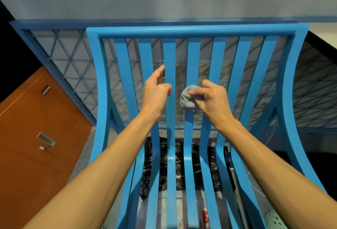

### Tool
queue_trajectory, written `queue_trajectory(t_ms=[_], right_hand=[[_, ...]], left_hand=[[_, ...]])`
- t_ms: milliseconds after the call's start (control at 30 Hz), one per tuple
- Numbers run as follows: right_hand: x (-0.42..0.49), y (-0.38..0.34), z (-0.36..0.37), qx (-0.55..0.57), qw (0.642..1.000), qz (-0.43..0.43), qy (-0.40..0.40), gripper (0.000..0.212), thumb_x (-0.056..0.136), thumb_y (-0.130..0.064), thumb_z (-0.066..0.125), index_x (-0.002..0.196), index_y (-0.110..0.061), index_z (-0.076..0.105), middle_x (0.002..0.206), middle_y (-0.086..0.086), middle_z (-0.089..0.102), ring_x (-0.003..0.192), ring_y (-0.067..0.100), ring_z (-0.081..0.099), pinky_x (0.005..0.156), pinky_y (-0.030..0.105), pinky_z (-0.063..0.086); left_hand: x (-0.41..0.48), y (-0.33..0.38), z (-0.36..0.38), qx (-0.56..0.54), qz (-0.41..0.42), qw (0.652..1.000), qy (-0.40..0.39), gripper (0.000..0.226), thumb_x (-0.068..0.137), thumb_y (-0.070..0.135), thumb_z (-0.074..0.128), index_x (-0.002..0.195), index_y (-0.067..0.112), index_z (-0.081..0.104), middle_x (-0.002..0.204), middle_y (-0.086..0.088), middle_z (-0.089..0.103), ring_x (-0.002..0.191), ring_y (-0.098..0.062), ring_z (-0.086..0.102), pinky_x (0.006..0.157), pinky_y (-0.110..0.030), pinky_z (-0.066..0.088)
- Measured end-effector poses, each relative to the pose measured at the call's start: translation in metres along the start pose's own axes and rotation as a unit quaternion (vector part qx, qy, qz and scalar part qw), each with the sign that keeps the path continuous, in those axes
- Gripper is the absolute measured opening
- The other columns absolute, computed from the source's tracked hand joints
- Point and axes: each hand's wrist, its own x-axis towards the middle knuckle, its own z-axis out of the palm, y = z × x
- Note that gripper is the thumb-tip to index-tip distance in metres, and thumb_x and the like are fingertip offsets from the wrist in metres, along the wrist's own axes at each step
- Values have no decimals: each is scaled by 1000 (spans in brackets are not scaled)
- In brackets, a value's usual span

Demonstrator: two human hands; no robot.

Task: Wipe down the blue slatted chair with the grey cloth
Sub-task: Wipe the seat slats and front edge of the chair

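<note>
The blue slatted chair (198, 31) fills the middle of the view, its curved back slats rising to a rounded top rail. My left hand (156, 90) grips one back slat left of centre, thumb and fingers wrapped around it. My right hand (213, 97) pinches the bunched grey cloth (187, 99) and presses it against the centre slat at about mid-height of the backrest. The slat behind the cloth is hidden.
An orange metal cabinet (36, 137) stands to the left. A blue-framed mesh railing (73, 53) runs behind the chair. Black plastic bags (178, 165) and white bags lie on the floor under the seat slats. A pale wall is beyond.
</note>
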Motion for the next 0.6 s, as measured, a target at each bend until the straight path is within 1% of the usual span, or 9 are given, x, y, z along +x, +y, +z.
queue_trajectory(t_ms=[100, 233, 300, 367, 433, 500, 533, 600], right_hand=[[-38, 8, 23, -8, 999, 25, -48, 10, 75, -10, 82, 83, -15, 79, 65, 2, 44, 55, 25, 52, 48, 39, 49], [-80, 14, 49, -31, 991, 76, -106, 17, 66, -14, 88, 75, -25, 79, 58, -3, 52, 53, 24, 58, 42, 34, 49], [-91, 17, 60, -42, 989, 96, -107, 20, 64, -14, 88, 75, -28, 79, 57, -6, 54, 52, 22, 59, 41, 31, 48], [-98, 17, 68, -57, 986, 108, -114, 18, 67, -17, 88, 78, -28, 80, 58, -6, 57, 54, 22, 60, 43, 32, 49], [-112, 17, 77, -90, 977, 118, -151, 16, 72, -22, 85, 84, -31, 80, 63, -6, 63, 62, 23, 64, 49, 32, 51], [-132, 17, 87, -122, 953, 157, -227, 16, 82, -25, 75, 96, -35, 78, 81, -6, 72, 80, 25, 69, 63, 33, 54], [-142, 16, 91, -117, 945, 184, -245, 19, 86, -25, 71, 100, -36, 76, 91, -6, 75, 89, 25, 69, 70, 35, 56], [-159, 14, 101, -91, 935, 232, -252, 23, 89, -19, 66, 105, -33, 75, 104, -2, 75, 98, 26, 68, 79, 38, 57]], left_hand=[[2, 0, 0, -13, 5, 1000, 9, 80, 57, 4, 46, 136, 13, 54, 122, 4, 65, 112, -11, 57, 73, -23, 48], [2, 1, 3, -27, 10, 1000, 3, 80, 52, 4, 43, 131, 9, 57, 115, 3, 67, 102, -10, 60, 70, -22, 50], [2, 1, 3, -30, 5, 1000, 6, 80, 53, 4, 44, 132, 7, 56, 120, 0, 66, 106, -12, 60, 71, -21, 50], [2, -1, 3, -32, 3, 999, 9, 82, 53, 5, 44, 134, 7, 53, 126, -3, 64, 112, -16, 58, 72, -19, 48], [2, -2, 3, -31, 2, 999, 12, 82, 53, 5, 44, 135, 6, 53, 127, -4, 63, 112, -15, 57, 69, -16, 47], [2, -2, 4, -36, 1, 999, 13, 81, 53, 5, 44, 133, 5, 53, 127, -5, 63, 108, -13, 58, 66, -14, 46], [2, -2, 3, -39, 1, 999, 14, 80, 53, 5, 44, 132, 5, 54, 126, -6, 64, 106, -12, 59, 66, -14, 46], [3, -1, 2, -40, 4, 999, 8, 77, 53, 4, 44, 129, 4, 56, 124, -6, 65, 105, -12, 59, 67, -15, 46]])
